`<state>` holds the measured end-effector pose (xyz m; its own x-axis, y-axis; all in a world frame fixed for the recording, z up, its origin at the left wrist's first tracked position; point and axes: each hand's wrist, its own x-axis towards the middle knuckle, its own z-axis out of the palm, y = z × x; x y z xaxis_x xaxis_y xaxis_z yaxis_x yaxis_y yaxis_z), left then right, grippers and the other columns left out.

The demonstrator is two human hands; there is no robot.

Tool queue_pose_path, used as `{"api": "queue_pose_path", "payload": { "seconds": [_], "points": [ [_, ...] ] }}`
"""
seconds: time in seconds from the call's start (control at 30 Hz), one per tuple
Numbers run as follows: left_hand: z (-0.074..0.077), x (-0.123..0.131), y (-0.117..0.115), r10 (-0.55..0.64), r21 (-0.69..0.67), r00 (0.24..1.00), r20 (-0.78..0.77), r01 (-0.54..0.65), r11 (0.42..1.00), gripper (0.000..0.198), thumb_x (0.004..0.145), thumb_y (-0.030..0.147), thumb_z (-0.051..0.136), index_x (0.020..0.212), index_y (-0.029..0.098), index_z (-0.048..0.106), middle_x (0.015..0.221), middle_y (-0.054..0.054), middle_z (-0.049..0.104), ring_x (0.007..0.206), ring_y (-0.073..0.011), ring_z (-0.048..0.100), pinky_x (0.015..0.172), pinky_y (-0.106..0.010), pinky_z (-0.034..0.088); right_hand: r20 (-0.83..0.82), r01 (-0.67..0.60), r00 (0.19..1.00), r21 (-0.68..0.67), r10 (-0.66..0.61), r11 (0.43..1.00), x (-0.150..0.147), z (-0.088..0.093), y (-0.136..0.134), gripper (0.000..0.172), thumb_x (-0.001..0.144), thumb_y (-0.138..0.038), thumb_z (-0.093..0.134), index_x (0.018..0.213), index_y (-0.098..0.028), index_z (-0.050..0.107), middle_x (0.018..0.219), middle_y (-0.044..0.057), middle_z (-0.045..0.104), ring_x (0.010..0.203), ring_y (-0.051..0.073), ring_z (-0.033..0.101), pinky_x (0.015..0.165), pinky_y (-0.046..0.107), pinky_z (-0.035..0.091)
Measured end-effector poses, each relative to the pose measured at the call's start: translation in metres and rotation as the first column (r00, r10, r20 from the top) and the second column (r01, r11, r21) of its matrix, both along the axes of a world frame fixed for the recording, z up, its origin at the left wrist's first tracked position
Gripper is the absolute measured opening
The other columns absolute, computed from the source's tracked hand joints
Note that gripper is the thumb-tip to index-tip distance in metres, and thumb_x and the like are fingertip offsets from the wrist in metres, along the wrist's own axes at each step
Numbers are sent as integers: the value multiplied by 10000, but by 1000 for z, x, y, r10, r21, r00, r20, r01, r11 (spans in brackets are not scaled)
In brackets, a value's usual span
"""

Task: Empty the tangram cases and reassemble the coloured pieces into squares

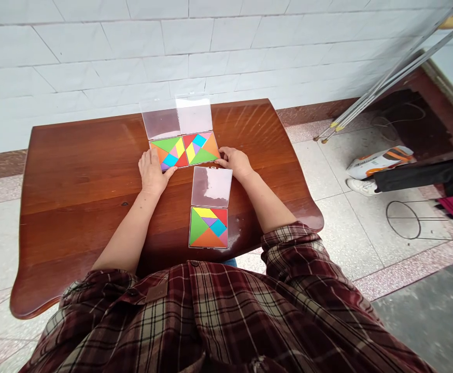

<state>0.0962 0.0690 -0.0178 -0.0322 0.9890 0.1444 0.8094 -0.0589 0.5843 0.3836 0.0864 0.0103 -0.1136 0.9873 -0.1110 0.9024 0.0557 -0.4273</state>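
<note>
Three clear plastic cases with coloured tangram pieces lie open on a brown wooden table (74,176). Two cases sit side by side at the far edge: the left case (169,152) and the right case (200,148), their clear lids (178,120) raised behind. My left hand (152,173) rests beside the left case with the thumb touching its near left corner, fingers together. My right hand (236,161) curls at the right case's near right corner. A third case (208,227) lies nearer to me, its lid (212,186) folded flat between my forearms.
A white tiled wall stands right behind the table. To the right on the tiled floor are metal poles (385,77), a white and orange bag (380,161), a wire stand (403,220) and a dark sleeve or garment (424,178).
</note>
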Motion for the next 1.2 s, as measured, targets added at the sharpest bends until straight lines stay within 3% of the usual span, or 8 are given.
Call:
{"api": "queue_pose_path", "payload": {
  "seconds": [0.5, 0.67, 0.8, 0.9, 0.97, 1.03, 1.1, 1.2],
  "points": [
    [12, 6, -6, -2, -49, 997, -79, -2, 999, 899, 755, 494, 654, 1473, 54, 339, 1531, -258, 363, 1461, -413, 280, 1221, -551, 185, -9, -5, 1000, -1, 5, 1000, 2, -4, 2, 239, 827, -339, 613, 1026, -209, 637, 868, 34, 650, 793, 192, 544, 623, 277, 319],
    [9, 3, -2, 6, -15, 1000, 4, -6, 1000, 892, 723, 482, 690, 1459, 99, 363, 1536, -232, 364, 1471, -396, 278, 1238, -548, 168, -182, 74, 981, -11, -75, 997, 8, -7, 3, 368, 783, -313, 655, 1127, -186, 614, 811, 18, 642, 768, 184, 557, 697, 306, 411],
    [9, -2, -8, 49, 104, 982, 183, -69, 992, 728, 749, 452, 681, 1367, 134, 466, 1546, -203, 344, 1495, -344, 260, 1247, -467, 219, -427, 260, 873, 1, -235, 966, 15, -10, -24, 321, 818, -261, 586, 1125, -170, 589, 783, 1, 628, 671, 136, 555, 731, 302, 465],
    [8, 6, -30, 29, 210, 955, 294, -94, 973, 493, 808, 403, 618, 1227, 151, 558, 1475, -183, 446, 1447, -309, 361, 1222, -449, 284, -621, 328, 714, -112, -324, 938, 16, -11, -64, 237, 881, -375, 505, 998, -186, 590, 777, -4, 616, 571, 95, 531, 587, 244, 446],
    [5, 21, -52, -31, 191, 922, 386, -47, 980, 346, 828, 365, 583, 1107, 163, 608, 1293, -158, 604, 1292, -278, 539, 1134, -437, 415, -697, 298, 631, -187, -340, 936, 12, -12, -92, 316, 887, -491, 486, 915, -193, 588, 778, 1, 616, 520, 77, 507, 497, 220, 396],
    [1, 40, -74, -71, 82, 833, 549, 31, 996, 309, 830, 345, 581, 1090, 180, 609, 1120, -116, 691, 1060, -227, 672, 1002, -401, 525, -712, 246, 620, -224, -330, 943, 4, -11, -114, 366, 866, -556, 504, 830, -200, 578, 699, -8, 592, 497, 80, 488, 472, 218, 375],
    [-2, 55, -89, -74, -7, 713, 697, 110, 994, 325, 796, 315, 620, 1097, 192, 599, 1020, -77, 719, 932, -194, 708, 909, -367, 569, -695, 218, 647, -226, -314, 949, -8, -10, -128, 322, 826, -525, 568, 763, -210, 561, 611, -30, 549, 506, 93, 482, 497, 226, 388],
    [-2, 58, -99, 57, -130, 593, 803, 81, 988, 337, 768, 228, 600, 1102, 187, 585, 854, -15, 709, 729, -148, 705, 747, -311, 587, -703, 206, 656, -185, -276, 961, -33, -11, -138, 181, 777, -383, 600, 722, -220, 546, 592, -52, 536, 531, 100, 481, 565, 242, 414]
  ]
}}
